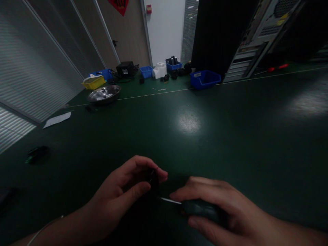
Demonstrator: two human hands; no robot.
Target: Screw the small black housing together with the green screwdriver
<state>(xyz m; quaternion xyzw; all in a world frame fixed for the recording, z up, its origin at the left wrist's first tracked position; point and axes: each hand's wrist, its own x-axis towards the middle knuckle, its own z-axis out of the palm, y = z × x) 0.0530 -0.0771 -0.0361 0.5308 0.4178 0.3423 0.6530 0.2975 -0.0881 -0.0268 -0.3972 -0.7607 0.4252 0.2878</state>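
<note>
My right hand (217, 205) is wrapped round the dark handle of a screwdriver (202, 209). Its thin metal shaft points left, and the tip meets or nearly meets a small dark part (154, 181). That part sits between the thumb and fingers of my left hand (128, 191); it is too dark to tell its kind. Both hands are low in the middle of the view, just above the green tabletop (143, 133).
A metal bowl (104, 95), a yellow bin (93, 82), a blue bin (205, 79) and a white plastic housing (160, 70) stand along the back. To the left lie a white paper (57, 119) and a dark object (38, 153). A computer case (230, 37) rises at back right.
</note>
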